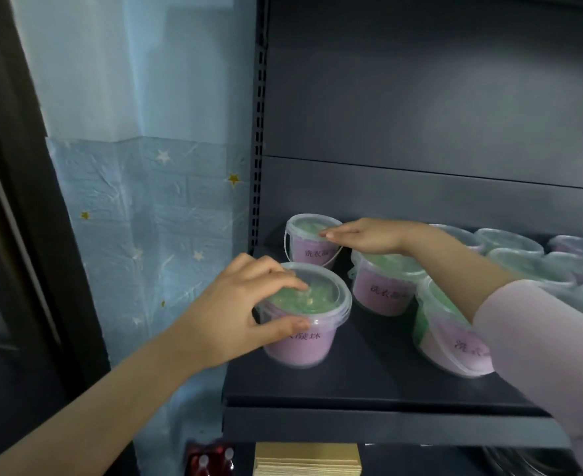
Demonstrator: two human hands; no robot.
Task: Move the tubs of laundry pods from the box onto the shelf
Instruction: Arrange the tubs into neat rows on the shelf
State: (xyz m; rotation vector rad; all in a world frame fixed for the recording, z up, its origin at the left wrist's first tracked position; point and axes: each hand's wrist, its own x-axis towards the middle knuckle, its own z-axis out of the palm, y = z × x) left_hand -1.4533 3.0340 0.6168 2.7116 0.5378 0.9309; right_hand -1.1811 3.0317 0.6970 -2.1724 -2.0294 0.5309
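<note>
**Shelf stock, head view**

1. Shelf: dark metal, lower centre of frame. It carries every tub in view. The box is not in view.
2. Front tub: lower centre-left, upright, standing on the shelf near its front edge. It has a clear lid, green pods under the lid and a purple label.
3. Left hand: comes in from the lower left and grips the front tub from above. The fingers curl over the lid and the thumb presses the wall just under the rim.
4. Rear tub: centre of frame, upright, against the back panel behind the front tub and apart from it. Its bail handle hangs down.
5. Right hand: reaches in from the right. The fingers are straight and together, with the tips resting flat on the rear tub's lid and nothing clasped.
6. Middle tub: just right of the rear tub, under the right wrist.
7. Tilted tub: lower right, leaning, partly hidden by the pink sleeve.
8. Further tubs: right edge, blurred.

Judgement: the front tub is the piece being placed. It lies directly beneath the left fingers with its long axis vertical, and the left hand is the nearer. Bare shelf lies to its right and behind it, so releasing it or sliding it back looks open.
</note>
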